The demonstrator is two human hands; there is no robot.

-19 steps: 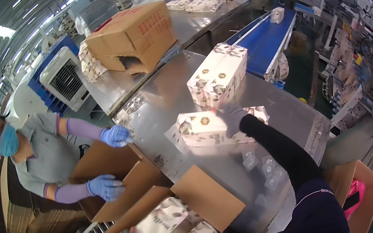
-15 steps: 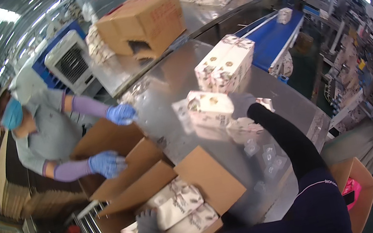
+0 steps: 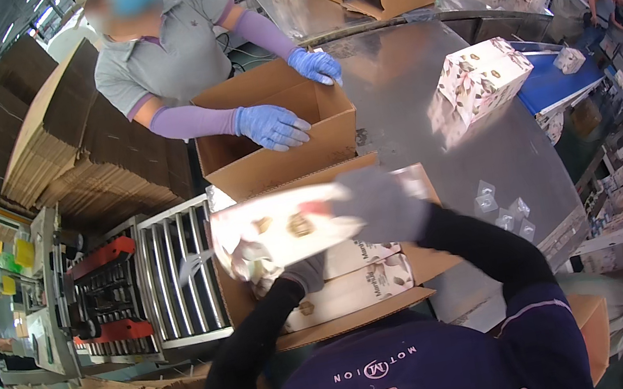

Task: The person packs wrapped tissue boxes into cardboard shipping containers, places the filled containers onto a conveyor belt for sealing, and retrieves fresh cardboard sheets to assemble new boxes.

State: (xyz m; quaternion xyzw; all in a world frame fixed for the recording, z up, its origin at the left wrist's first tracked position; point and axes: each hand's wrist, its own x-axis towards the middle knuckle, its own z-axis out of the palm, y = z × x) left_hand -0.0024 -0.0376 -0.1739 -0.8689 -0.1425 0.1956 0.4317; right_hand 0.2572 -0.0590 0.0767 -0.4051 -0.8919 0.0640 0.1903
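My right hand (image 3: 382,205), in a grey glove, grips one end of a white soft pack with a floral print (image 3: 285,231), probably tissues, and holds it over an open cardboard carton (image 3: 359,321). Motion blurs the hand and the pack. Similar floral packs (image 3: 357,290) lie side by side inside the carton. My left hand (image 3: 307,275), also grey-gloved, is at the carton just below the raised pack, against the packs inside. Its fingers are mostly hidden.
Across from me a co-worker's blue-gloved hands (image 3: 272,127) rest on a second open carton (image 3: 282,168). More floral packs (image 3: 484,76) stand on the metal table (image 3: 390,72) near a blue conveyor (image 3: 558,80). Small clear plastic pieces (image 3: 505,214) lie at right. A roller track (image 3: 182,271) runs left.
My right hand has brought a floral pack from the table leftward over the carton. My view has turned left. The co-worker's hands are now on the second carton.
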